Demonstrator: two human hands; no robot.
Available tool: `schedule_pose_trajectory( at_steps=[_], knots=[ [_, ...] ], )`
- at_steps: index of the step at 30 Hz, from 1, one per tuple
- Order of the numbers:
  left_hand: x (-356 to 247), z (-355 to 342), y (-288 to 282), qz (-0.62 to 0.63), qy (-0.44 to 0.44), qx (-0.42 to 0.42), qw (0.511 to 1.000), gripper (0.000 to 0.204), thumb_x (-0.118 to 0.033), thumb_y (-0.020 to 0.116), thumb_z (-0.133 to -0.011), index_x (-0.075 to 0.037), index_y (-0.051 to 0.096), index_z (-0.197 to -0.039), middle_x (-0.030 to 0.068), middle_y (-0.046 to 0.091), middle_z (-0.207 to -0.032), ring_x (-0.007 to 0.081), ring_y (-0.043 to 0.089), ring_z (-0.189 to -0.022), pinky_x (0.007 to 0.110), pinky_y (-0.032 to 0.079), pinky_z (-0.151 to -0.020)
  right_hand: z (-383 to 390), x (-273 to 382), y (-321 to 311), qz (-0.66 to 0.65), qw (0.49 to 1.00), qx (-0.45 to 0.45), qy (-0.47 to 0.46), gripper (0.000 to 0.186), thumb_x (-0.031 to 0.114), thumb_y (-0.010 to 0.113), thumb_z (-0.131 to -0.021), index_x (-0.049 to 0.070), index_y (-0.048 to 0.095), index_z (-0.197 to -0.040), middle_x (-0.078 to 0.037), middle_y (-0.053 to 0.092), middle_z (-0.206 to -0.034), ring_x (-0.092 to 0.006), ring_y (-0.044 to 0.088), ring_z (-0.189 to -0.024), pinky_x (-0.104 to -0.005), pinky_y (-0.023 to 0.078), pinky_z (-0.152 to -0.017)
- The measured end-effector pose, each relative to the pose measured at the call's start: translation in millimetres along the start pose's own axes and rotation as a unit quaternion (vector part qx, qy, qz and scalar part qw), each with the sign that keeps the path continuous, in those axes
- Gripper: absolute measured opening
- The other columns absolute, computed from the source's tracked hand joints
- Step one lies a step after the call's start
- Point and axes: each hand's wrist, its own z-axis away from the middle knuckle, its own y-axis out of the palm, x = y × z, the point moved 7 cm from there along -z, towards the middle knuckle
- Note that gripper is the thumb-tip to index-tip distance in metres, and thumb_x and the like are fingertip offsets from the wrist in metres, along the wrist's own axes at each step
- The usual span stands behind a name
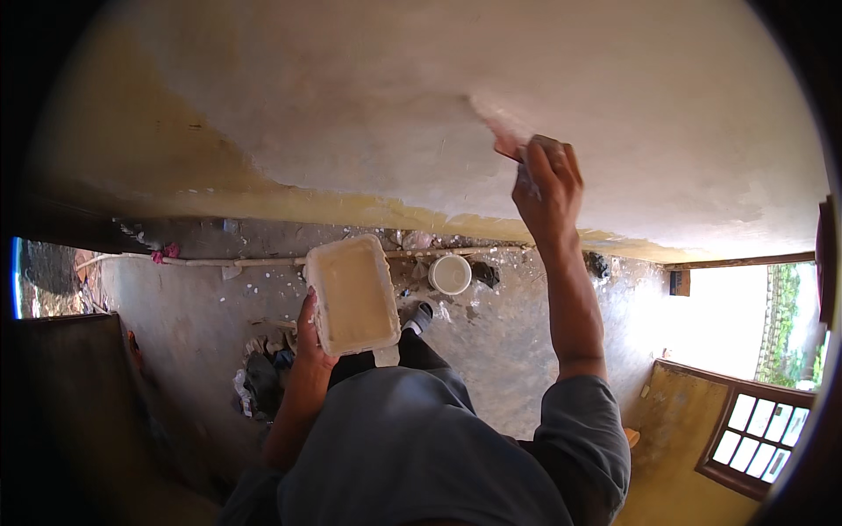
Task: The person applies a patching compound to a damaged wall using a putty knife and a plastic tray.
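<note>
Noting the right hand [551, 180] first: raised at the end of an outstretched forearm, its fingers closed around a flat hand tool [509, 140], reddish near the grip and paler toward its far end. The tool is blurred, so I cannot tell whether it is a brush or a spreader. It slants up and left from the fingers, its pale end at or very near the wall [368, 79]; contact not certain. Most of that wall wears a pale coat, with a yellow band [184, 149] bare at the left and along the foot. Left hand [311, 337] is lower, in front of the body, grasping the left side of a rectangular tray [360, 346]; thumb along the side wall, remaining fingers mostly hidden beneath. Tray tilts slightly, rim smeared, cream-coloured material [355, 289] spread over its inside. Both forearms reach from a grey shirt [421, 447]. Beyond the tray, on the concrete floor [500, 368], a round white bucket [450, 292] stands near a long pale pole [281, 261] lying by the wall's base; pink cloth [167, 252] touches the pole farther left. One foot in a dark sandal [420, 316] shows just beside the tray. Dark crumpled stuff [263, 377] lies left of the left forearm. White specks dot the floor. Far right, a brown-framed window [759, 435], brightly lit.
</note>
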Motion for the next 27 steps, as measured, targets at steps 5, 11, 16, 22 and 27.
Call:
schedule_pose_trajectory(
  at_steps=[5,11,16,22,27],
  knots=[
    [4,-8,6,0.006,-0.016,0.032,0.999,0.057,-0.04,0.053,-0.093,-0.005,0.042,-0.137,0.0137,0.054,-0.13,0.0293,0.054,-0.119,0.045,0.043,-0.101,71,8,83,-0.022,0.987,0.162,0.002,0.021,-0.006,0.06,-0.071,0.008,0.06,-0.087,-0.008,0.063,-0.088,-0.0266,0.06,-0.082,-0.0399,0.051,-0.067],
    [-8,-6,-4,-0.022,-0.033,0.006,0.999,0.059,-0.041,0.053,-0.093,-0.004,0.041,-0.137,0.0144,0.054,-0.13,0.0295,0.054,-0.119,0.046,0.043,-0.101,-4,-26,75,0.1,0.991,0.08,-0.034,0.019,0.002,0.061,-0.079,0.011,0.06,-0.096,-0.008,0.064,-0.088,-0.0255,0.061,-0.083,-0.0401,0.05,-0.065],
    [-8,-7,-24,-0.022,-0.044,0.021,0.999,0.06,-0.043,0.054,-0.092,-0.004,0.042,-0.137,0.0144,0.054,-0.129,0.0302,0.054,-0.118,0.047,0.043,-0.1,47,-59,-12,-0.334,0.867,-0.214,0.303,0.006,0.007,0.066,-0.084,0.006,0.06,-0.085,-0.006,0.066,-0.088,-0.0165,0.062,-0.076,-0.0348,0.053,-0.07],
    [5,-13,-26,-0.023,-0.073,0.026,0.997,0.06,-0.043,0.054,-0.092,-0.004,0.042,-0.137,0.0147,0.053,-0.13,0.0301,0.052,-0.119,0.046,0.041,-0.102,269,-37,162,-0.593,0.448,-0.135,0.655,0.023,0.002,0.064,-0.086,0.009,0.06,-0.108,-0.009,0.064,-0.106,-0.0217,0.063,-0.088,-0.0383,0.056,-0.078],
    [6,-6,-43,-0.015,-0.038,-0.022,0.999,0.06,-0.042,0.054,-0.092,-0.004,0.042,-0.137,0.0143,0.054,-0.13,0.03,0.053,-0.119,0.046,0.042,-0.101,238,-39,223,-0.661,0.377,-0.199,0.617,0.023,0.003,0.063,-0.089,0.013,0.057,-0.108,-0.006,0.063,-0.104,-0.0214,0.062,-0.093,-0.0375,0.054,-0.082]
  ],
)
